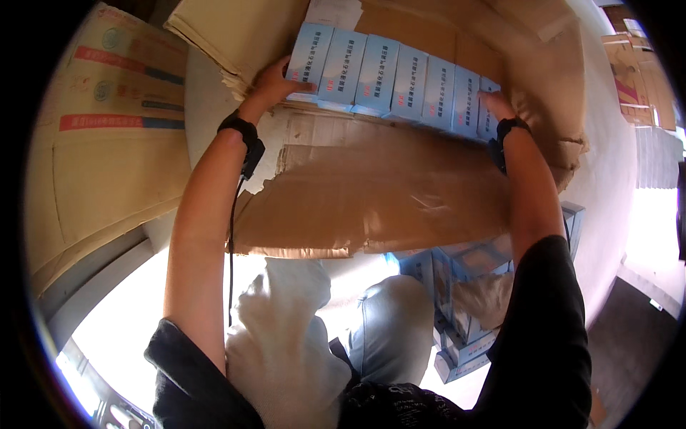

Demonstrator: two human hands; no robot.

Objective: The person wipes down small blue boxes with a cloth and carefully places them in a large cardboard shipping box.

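A row of several small light-blue boxes (376,75) stands side by side, squeezed between my two hands. My left hand (275,84) grips the left end box, its thumb along the lower front edge. At the other end, my right hand (496,106) presses on the last box, with the fingers partly hidden behind it. The row is at the opening of a large brown carton (529,50). Whether the boxes rest on its bottom cannot be seen. A torn carton flap (400,196) folds out toward me below the row.
Beside my right arm, low down, more blue boxes (464,350) are stacked, some with brown cardboard (482,300) on them. Large printed cartons (114,171) stand on the left. Another carton (639,82) is at the far right. A cable (231,264) hangs from my left wrist strap.
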